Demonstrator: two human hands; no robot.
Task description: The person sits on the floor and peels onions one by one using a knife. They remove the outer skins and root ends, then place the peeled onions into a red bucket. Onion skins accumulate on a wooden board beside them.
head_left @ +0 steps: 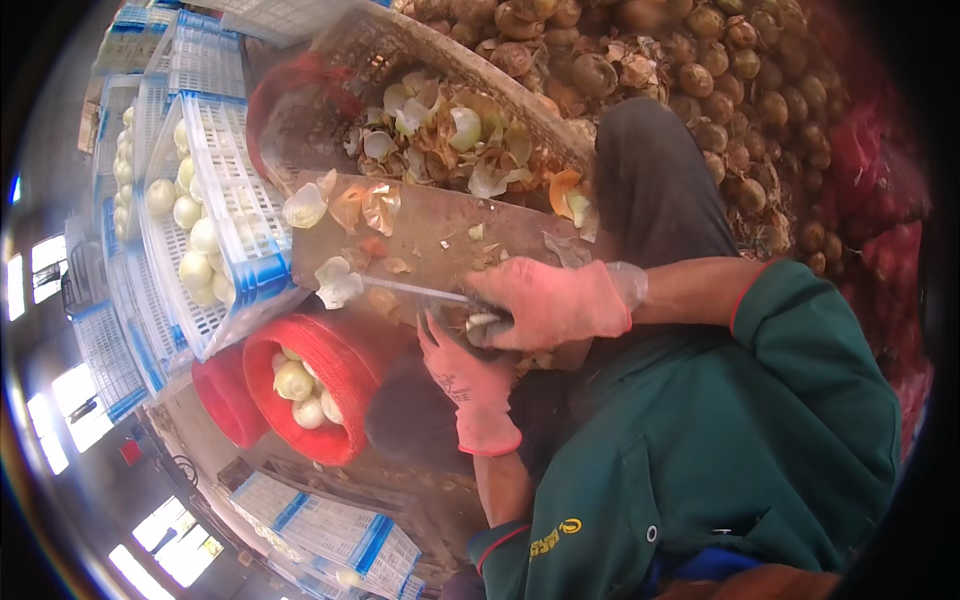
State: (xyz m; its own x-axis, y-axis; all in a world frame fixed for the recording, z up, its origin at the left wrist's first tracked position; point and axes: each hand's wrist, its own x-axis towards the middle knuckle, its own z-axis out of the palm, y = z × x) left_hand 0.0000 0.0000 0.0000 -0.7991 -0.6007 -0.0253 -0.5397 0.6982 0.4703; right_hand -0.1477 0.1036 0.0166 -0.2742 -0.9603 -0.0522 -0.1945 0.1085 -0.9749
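My right hand [555,305], in a pink glove with a dark palm, is closed on a knife. Its thin blade [405,287] points left over a brown board [440,225]. My left hand [467,385], gloved the same way, is just below, its fingers curled close to the right hand. Between the two hands a bit of a pale onion [481,321] shows; the gloves hide most of it. Pieces of peeled onion skin [340,283] lie on the board near the knife tip.
Beyond the board a crate [545,105] holds onion skins [465,130]. Unpeeled onions [715,80] are heaped at the far right. A red container [345,385] with peeled onions [293,381] stands left, beside stacked white-and-blue crates [235,170]. Red mesh bags [880,160] lie right.
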